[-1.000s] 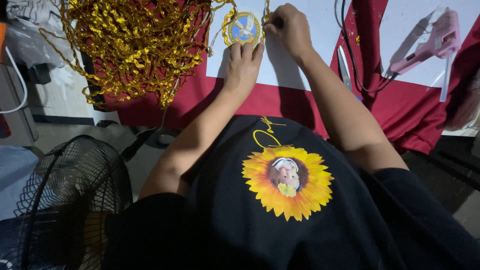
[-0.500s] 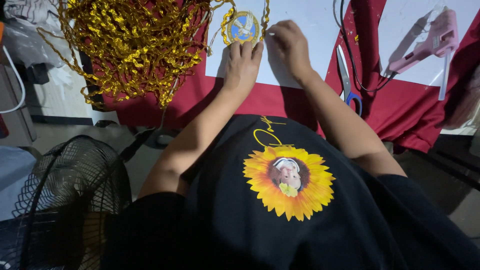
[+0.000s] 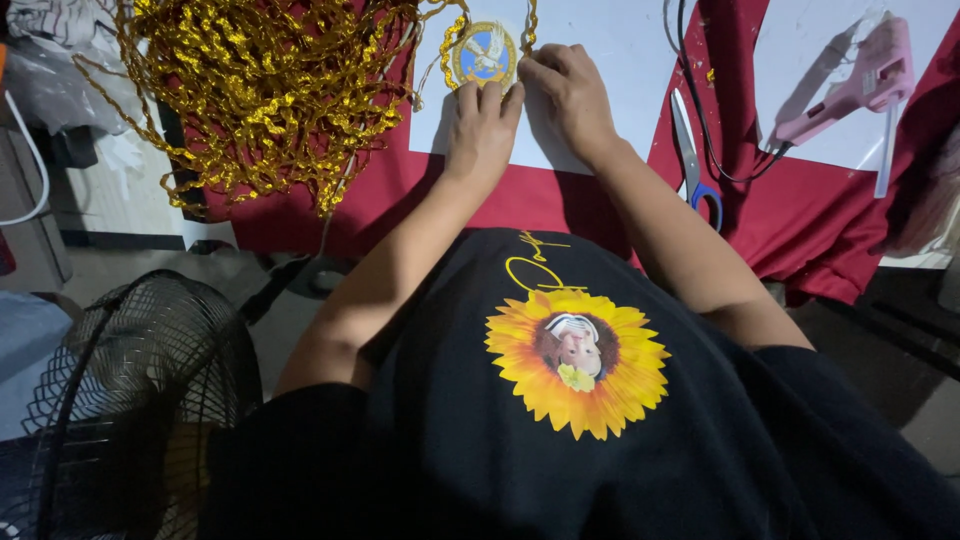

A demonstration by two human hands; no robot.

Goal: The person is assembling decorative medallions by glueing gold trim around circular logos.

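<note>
One round blue badge (image 3: 484, 55) is lying on the white paper (image 3: 610, 60) at the far side, with gold trim partly around its edge. The left hand (image 3: 482, 125) is pressing it flat; the right hand (image 3: 570, 95) is pinching the gold cord (image 3: 527, 30) beside it. More cord is piling up left.

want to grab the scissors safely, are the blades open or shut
Shut: the scissors lie flat on the red cloth, blades together as one narrow strip pointing away, blue handle nearest the person.
</note>
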